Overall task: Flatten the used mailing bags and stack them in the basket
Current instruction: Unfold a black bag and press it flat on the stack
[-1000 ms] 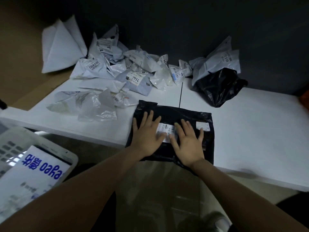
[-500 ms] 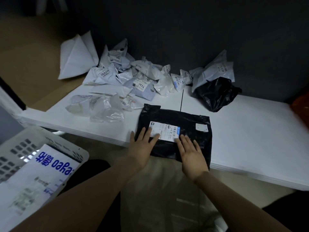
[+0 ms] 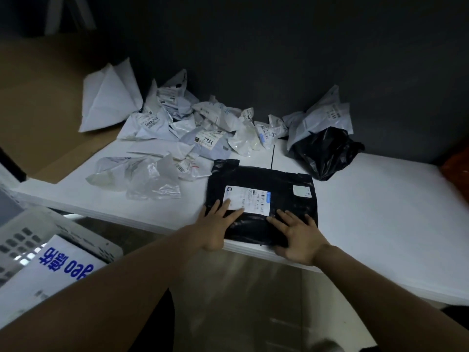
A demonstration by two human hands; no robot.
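Note:
A flat black mailing bag (image 3: pixel 279 181) with a white shipping label lies at the front edge of the white table (image 3: pixel 380 212). My left hand (image 3: pixel 217 228) presses on its near left part, fingers straight and spread, fingertips on the label. My right hand (image 3: pixel 295 233) lies flat on its near right part. A white basket (image 3: pixel 38 237) stands at the lower left, below the table, with a flattened white bag printed in blue (image 3: pixel 58 270) inside it.
Several crumpled white and clear mailing bags (image 3: pixel 177 133) are heaped at the back left of the table. A crumpled black bag (image 3: pixel 324 151) and a grey one (image 3: pixel 322 115) sit at the back by the dark wall. A white envelope (image 3: pixel 109 97) leans at far left.
Both hands have slid back toward me over the black bag, from its middle to its near edge, uncovering the label. The view has tilted so the basket sits lower.

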